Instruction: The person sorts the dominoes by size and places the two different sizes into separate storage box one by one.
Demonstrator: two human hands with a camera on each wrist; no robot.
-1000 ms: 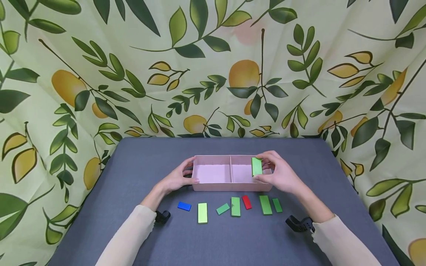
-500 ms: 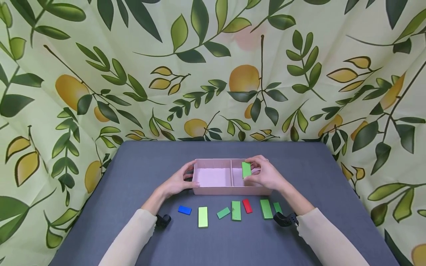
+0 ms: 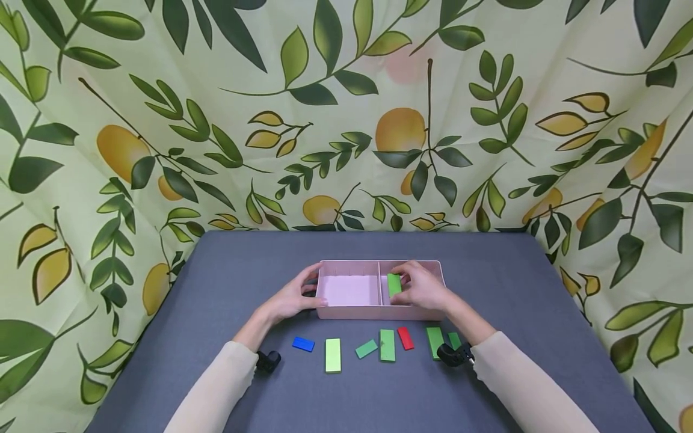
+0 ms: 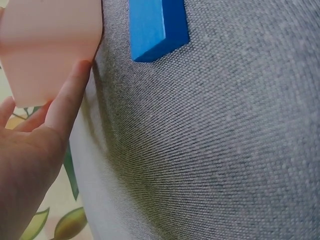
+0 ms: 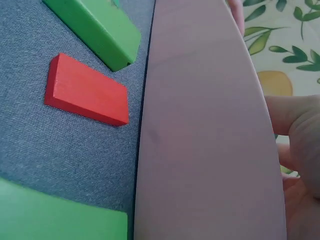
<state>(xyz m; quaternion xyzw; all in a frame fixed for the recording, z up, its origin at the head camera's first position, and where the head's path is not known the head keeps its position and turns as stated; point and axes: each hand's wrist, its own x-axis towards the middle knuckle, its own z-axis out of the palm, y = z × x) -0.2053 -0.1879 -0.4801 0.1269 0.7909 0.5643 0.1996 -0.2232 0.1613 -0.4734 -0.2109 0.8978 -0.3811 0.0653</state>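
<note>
A pink two-compartment box sits on the table, its divider right of the middle. My left hand grips the box's left end, thumb at the front corner and fingers at the back. In the left wrist view the thumb lies along the box's end wall. My right hand reaches into the right compartment and pinches a green block held upright near the divider. In the right wrist view the box's front wall hides that block and most fingertips.
In front of the box lie a blue block, a light green block, a small green block, a larger green block and a red block. Two green blocks, one of them larger, lie by the right wrist.
My right hand has carried the green block leftward from the box's right side and lowered it into the right compartment. The left hand keeps its grip on the box.
</note>
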